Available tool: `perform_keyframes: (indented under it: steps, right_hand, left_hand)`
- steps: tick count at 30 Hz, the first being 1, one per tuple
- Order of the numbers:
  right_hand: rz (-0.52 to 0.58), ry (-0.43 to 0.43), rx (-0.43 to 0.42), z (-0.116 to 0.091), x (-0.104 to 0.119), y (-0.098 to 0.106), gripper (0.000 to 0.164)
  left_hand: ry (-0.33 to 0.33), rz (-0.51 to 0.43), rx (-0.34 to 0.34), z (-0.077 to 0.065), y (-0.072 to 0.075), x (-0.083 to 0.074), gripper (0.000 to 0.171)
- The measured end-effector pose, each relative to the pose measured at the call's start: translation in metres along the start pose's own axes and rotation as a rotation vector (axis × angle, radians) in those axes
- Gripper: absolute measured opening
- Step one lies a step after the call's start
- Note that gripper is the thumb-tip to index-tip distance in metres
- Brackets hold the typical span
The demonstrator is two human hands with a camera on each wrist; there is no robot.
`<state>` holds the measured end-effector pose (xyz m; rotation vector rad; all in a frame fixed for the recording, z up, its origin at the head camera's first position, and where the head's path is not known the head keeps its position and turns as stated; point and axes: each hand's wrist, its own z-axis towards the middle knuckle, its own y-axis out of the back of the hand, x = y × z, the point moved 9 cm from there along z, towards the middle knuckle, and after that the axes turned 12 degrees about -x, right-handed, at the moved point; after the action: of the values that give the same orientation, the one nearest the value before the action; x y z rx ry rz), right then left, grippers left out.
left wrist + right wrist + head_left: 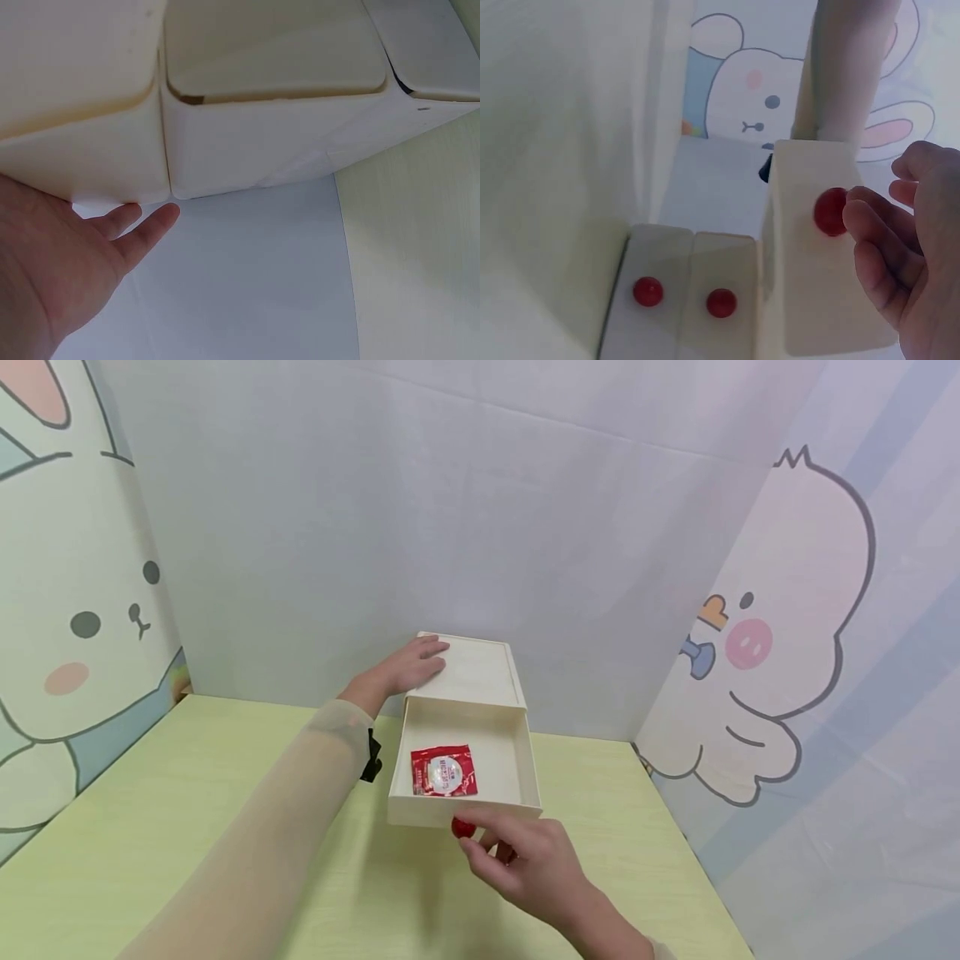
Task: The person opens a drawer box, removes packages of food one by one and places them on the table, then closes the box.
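Observation:
A small white drawer cabinet (pixel 476 664) stands on the table, its top drawer (pixel 498 768) pulled far out toward me. In that drawer lies a red foil packet (pixel 444 772) with a white round label. My left hand (pixel 408 667) rests on the cabinet's top at its left edge, fingers spread; in the left wrist view, fingers show along the cabinet's edge. At the drawer front, my right hand (pixel 525 853) holds the round red knob (pixel 831 211) between index finger and thumb. The fingertips sit right at the knob's upper side in the right wrist view.
Two more drawers, each with a red knob (pixel 721 303), sit below the pulled-out one. The pale green table (pixel 225 760) reaches a grey backdrop (pixel 337 527) behind the cabinet. Walls with a cartoon rabbit (pixel 75 568) and a cartoon chick (pixel 795 568) flank it.

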<state>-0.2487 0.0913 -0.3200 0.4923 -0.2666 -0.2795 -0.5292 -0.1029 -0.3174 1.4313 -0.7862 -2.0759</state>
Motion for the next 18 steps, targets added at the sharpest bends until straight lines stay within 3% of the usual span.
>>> perform_keyframes:
  steps: [9,18]
  right_hand:
    - [-0.054,0.139,0.041,0.055,0.01,0.027,0.025]
    - [-0.19,0.106,0.118,0.108,-0.02,0.03,0.029]
  left_hand:
    - [0.009,-0.014,0.002,-0.001,0.002,-0.003,0.062]
    - [0.015,0.009,0.005,-0.001,0.002,-0.002,0.062]
